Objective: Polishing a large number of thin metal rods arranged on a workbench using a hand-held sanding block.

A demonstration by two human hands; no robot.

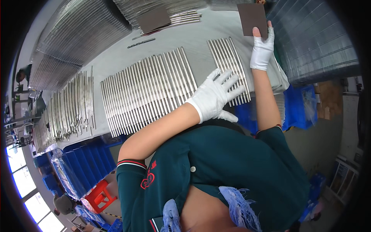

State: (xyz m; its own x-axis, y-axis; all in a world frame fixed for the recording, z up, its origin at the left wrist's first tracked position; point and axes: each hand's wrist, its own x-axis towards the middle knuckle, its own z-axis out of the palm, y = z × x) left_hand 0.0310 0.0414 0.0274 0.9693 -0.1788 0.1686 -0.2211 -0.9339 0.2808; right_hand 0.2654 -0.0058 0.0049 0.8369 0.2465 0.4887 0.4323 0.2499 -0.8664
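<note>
My left hand [216,94], in a white glove with bare fingertips not evident, lies with fingers spread over the near part of a small row of shiny metal rods [224,52]. Its thumb points toward the table's near edge. At the far right, my right hand [263,48], gloved in white with thumb and a fingertip bare, grips a dark brown sheet [252,17] by its near edge; the sheet looks like sandpaper. Left of my left hand, a wider row of metal rods [145,91] lies side by side on the grey-covered table [195,58].
Another pile of rods [71,110] lies at the left. A drill bit [141,43] and a second brown sheet [154,19] sit farther back. Plastic-wrapped stacks [83,38] border the table. Blue bins [299,106] and a red stool [99,196] stand below table level.
</note>
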